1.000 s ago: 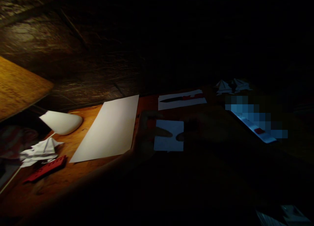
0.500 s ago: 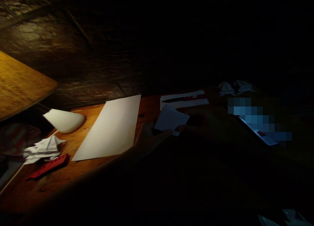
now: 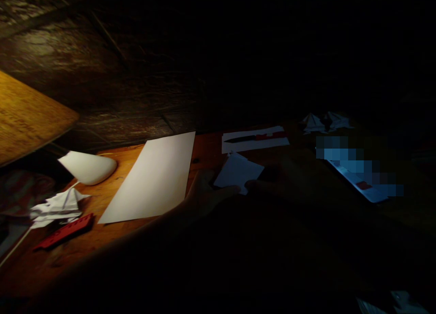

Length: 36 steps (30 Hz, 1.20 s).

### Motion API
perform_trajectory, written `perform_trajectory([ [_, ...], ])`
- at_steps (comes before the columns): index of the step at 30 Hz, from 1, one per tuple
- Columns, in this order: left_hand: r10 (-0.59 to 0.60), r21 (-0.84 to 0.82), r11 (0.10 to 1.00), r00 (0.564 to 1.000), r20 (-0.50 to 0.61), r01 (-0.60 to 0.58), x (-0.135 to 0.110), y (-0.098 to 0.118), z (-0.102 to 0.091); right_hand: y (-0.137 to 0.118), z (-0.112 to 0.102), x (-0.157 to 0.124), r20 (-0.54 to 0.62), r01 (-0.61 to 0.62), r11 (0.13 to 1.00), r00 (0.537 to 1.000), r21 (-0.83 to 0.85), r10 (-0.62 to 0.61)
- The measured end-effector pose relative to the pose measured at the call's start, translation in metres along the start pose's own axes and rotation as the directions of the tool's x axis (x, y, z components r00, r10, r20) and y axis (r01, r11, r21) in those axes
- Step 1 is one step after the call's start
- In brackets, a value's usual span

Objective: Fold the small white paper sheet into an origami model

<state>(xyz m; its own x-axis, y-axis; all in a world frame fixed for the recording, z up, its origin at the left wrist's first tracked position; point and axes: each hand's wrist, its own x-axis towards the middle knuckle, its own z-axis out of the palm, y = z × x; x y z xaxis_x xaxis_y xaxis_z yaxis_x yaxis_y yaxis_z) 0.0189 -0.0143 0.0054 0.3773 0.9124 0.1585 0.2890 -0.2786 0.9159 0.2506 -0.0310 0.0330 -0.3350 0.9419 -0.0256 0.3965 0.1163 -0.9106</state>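
A small folded piece of white paper (image 3: 238, 171) is held up in deep shadow in the head view. At its lower left edge, my left hand (image 3: 209, 191) grips it with the thumb lying across the front. My right hand (image 3: 269, 186) pinches its lower right edge, and most of that hand is lost in the dark. Behind the folded paper, a knife (image 3: 255, 137) with a dark blade and red handle lies on some white paper (image 3: 235, 146). To the left of my hands, a large white sheet (image 3: 153, 177) lies flat in the lamplight.
The wooden table (image 3: 131, 157) carries a white lamp base (image 3: 90, 167), a crumpled folded paper (image 3: 61, 207) and a red slotted object (image 3: 66, 232) at left. On the right lie a lit screen device (image 3: 371, 193) and folded paper shapes (image 3: 315, 123). A wall rises behind.
The folded paper has dropped slightly and turned a little in my hands, its bottom point now sitting lower. Both hands keep their hold. Things on the table stay put.
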Motion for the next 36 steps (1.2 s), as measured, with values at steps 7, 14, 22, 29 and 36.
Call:
perform_trajectory([
  [7,-0.080,-0.055,0.995,0.996,0.032,0.082,-0.008,-0.002,0.002,-0.009,-0.008,0.000,0.013,-0.009,1.000,1.000,0.018,0.008],
  [14,-0.111,-0.163,0.979,0.992,0.061,0.120,-0.002,0.008,0.005,0.001,-0.015,0.007,0.255,-0.079,0.985,0.966,0.156,0.037],
  [22,-0.128,-0.167,0.972,0.969,0.211,0.164,-0.004,0.005,0.006,0.019,-0.016,0.013,0.250,0.013,0.997,0.968,0.082,-0.033],
  [29,0.154,0.378,0.906,0.980,0.126,-0.191,-0.003,-0.004,0.004,0.030,-0.011,0.015,0.113,0.079,0.943,0.993,-0.322,-0.044],
  [36,0.307,0.524,0.756,0.919,0.246,-0.392,-0.003,0.004,0.001,0.026,-0.014,0.011,0.069,0.135,0.884,0.991,-0.448,-0.117],
])
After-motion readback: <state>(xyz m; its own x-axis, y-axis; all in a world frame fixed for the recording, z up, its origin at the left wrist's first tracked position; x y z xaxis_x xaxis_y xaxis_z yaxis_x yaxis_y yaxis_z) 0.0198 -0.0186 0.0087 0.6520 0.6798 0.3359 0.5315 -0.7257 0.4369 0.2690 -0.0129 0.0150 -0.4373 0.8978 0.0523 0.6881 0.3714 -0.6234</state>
